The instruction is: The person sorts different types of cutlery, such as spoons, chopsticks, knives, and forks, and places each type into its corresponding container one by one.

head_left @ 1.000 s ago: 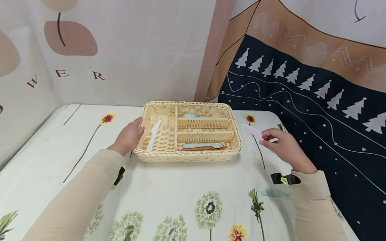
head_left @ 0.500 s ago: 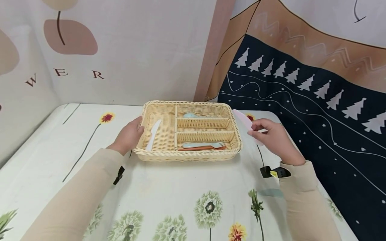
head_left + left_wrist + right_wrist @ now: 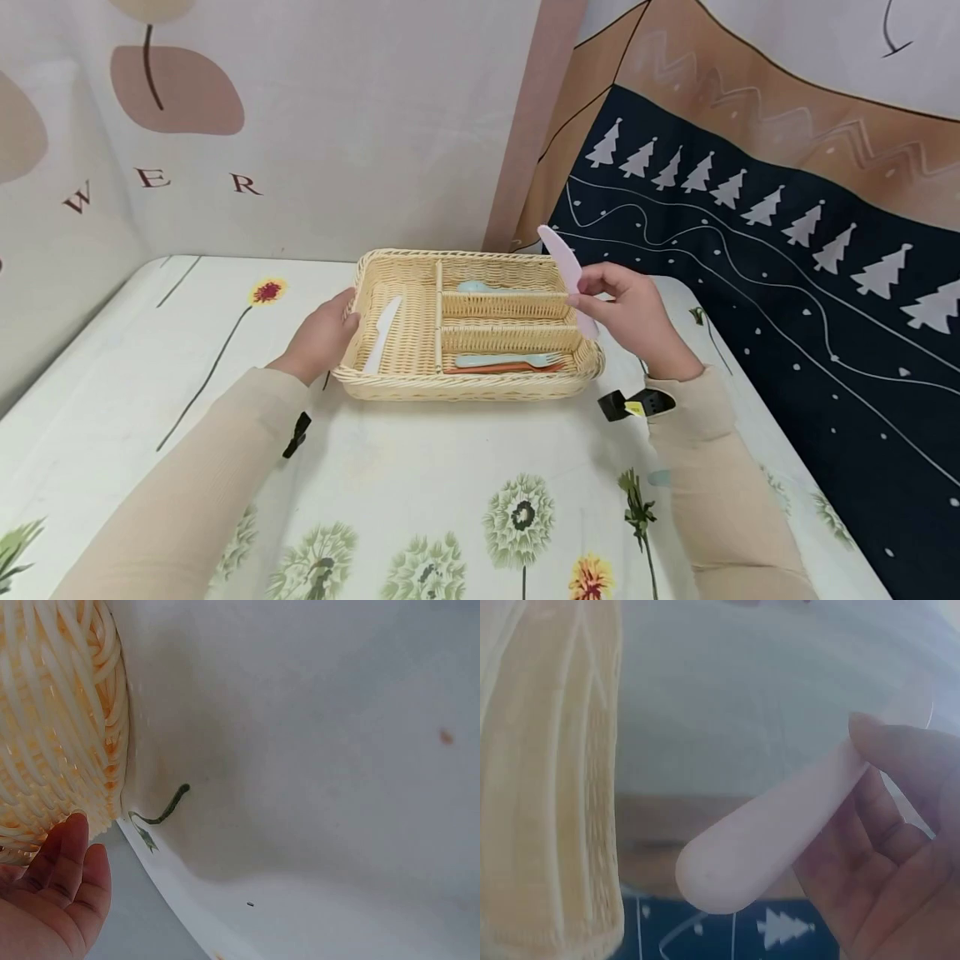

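Note:
A wicker basket [image 3: 465,390] with dividers stands at the far side of the table. My left hand [image 3: 318,337] grips its left end, thumb over the rim and fingers against the outer wall [image 3: 56,750]. My right hand [image 3: 633,312] pinches a pink plastic knife [image 3: 561,258] over the basket's right end, held tilted with one end up. In the right wrist view, thumb and fingers hold the knife [image 3: 757,840] around its middle. A white knife [image 3: 382,333] lies in the left compartment, a light blue spoon [image 3: 474,286] in the back one, and a light blue fork [image 3: 510,361] in the front one.
An orange-brown utensil [image 3: 502,367] lies beside the blue fork. On the table, a light blue piece [image 3: 659,477] shows from behind my right forearm, mostly hidden. A flower-print cloth [image 3: 420,467] covers the table. Hanging fabric [image 3: 360,125] stands right behind the basket.
My right hand has moved left and upward with the pink knife, from beside the basket to over its right end, and the knife now stands steeper. The left hand and the basket have stayed put.

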The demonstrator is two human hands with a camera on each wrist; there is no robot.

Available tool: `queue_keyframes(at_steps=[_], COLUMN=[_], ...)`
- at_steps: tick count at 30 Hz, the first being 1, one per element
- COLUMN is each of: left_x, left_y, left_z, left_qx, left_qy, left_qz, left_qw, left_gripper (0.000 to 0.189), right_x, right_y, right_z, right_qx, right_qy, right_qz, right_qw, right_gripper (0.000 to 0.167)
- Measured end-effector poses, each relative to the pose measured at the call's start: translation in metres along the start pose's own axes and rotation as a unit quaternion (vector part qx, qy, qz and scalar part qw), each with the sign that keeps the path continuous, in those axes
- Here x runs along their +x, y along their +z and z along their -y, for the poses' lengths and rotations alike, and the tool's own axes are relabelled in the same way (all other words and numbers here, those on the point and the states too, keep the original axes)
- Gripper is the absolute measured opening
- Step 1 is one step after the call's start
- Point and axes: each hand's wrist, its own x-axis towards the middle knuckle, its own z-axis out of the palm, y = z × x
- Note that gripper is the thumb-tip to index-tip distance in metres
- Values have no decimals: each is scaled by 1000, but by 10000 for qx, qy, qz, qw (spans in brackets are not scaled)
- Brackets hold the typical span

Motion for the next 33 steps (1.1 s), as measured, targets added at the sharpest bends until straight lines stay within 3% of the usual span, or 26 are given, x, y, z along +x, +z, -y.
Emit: queue_keyframes(at_steps=[4, 11, 14, 21, 26, 33], left_x=[0, 0, -1, -2, -4, -1], left_y=[0, 0, -1, -2, -3, 0], left_z=[-1, -2, -3, -2, -3, 0], left_qx=[-48, -103, -100, -125, -179, -184], left_qy=[-44, -42, -41, -52, -29, -10], left_qz=[13, 51, 55, 65, -64, 21], left_qw=[10000, 9999, 9999, 9999, 9998, 9998], left_gripper=[57, 57, 57, 57, 56, 57], right_x=[8, 22, 27, 38, 47, 58], right_y=[10, 31, 40, 63, 80, 103], right_z=[10, 26, 32, 45, 50, 56], right_qx=[583, 848, 1239, 2303, 2898, 3524], right_qy=[110, 101, 167, 428, 659, 1162], right_qz=[87, 313, 362, 420, 364, 387], right_qw=[9982, 9959, 9915, 9713, 9541, 9278], right_gripper=[19, 18, 19, 20, 20, 23])
